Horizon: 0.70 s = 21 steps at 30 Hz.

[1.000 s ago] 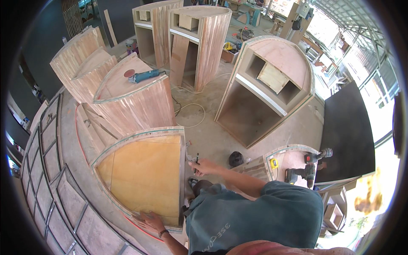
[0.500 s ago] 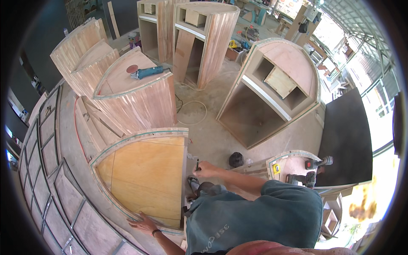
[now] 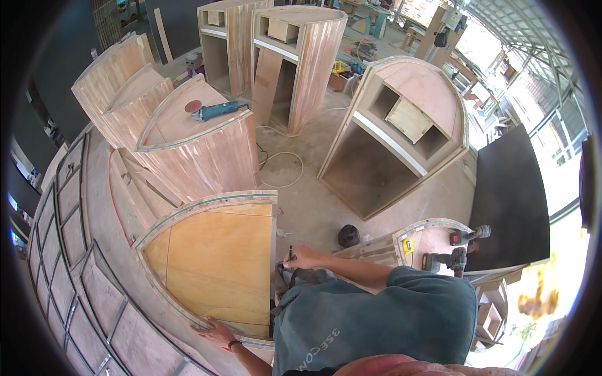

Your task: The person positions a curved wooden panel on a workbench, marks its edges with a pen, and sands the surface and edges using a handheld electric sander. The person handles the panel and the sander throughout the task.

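Item: curved cabinet [image 3: 219, 269], near, left of the shirt; yellow panel set within a pale wooden rim.

Left hand [image 3: 216, 332]: fingers spread over the rim at the near left side of the cabinet; dark band [image 3: 235, 343] at the wrist. The fingertips were too small to tell how firmly they pressed.

Right hand [image 3: 304, 257]: fingers pinching a slim dark pen [image 3: 290, 252], upright or nearly so, just right of the cabinet. The pen's lower end was hard to make out, as was its exact kind.

Hidden or cut off: the near edge of the view cut the left forearm and the green shirt [image 3: 376, 319]. The shirt covered much of the lower body. The open compartment of the large cabinet [image 3: 370, 166], far right, lay in shadow. The metal frame [image 3: 116, 307], left, ran into the black border. Glare washed out the far right.

Also held: two drills [image 3: 461, 237] and a yellow tape measure [image 3: 407, 245] on a small cabinet [image 3: 433, 230], right, its near part hidden by the arm and shirt; a blue sander [image 3: 216, 111] on a curved cabinet, far left; a black bundle [image 3: 348, 235] on the floor, its contents hidden.

Writing: pale lettering slanted across the shirt, partly cut off by the near edge. Any labels on the drills and sander were too small to read.
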Available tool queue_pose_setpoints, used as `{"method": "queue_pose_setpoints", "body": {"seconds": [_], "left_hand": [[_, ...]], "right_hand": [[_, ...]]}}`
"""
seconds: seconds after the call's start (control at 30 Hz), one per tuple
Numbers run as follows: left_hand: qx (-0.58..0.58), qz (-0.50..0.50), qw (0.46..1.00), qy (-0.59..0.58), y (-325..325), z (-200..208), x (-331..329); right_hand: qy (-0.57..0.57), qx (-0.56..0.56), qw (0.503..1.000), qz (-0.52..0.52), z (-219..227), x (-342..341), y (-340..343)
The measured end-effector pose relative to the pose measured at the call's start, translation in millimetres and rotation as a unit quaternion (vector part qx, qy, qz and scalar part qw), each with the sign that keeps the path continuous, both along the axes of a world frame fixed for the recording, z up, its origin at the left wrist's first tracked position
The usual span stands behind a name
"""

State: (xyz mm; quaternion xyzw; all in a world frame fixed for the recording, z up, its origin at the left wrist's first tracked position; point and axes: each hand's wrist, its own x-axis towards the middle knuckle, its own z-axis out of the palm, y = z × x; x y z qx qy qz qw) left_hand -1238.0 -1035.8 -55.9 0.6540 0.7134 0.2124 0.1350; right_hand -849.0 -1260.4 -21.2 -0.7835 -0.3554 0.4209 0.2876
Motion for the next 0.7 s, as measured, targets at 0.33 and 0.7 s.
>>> {"method": "queue_pose_setpoints", "body": {"seconds": [0.33,0.7], "left_hand": [[-0.006,0.004,1.0,-0.008,-2,0,-2],[-0.026,-0.009,0.983,-0.179,-10,17,-3]], "right_hand": [[-0.011,0.012,1.0,-0.006,5,-6,-12],[-0.019,0.074,0.997,0.013,18,-3,-3]]}}
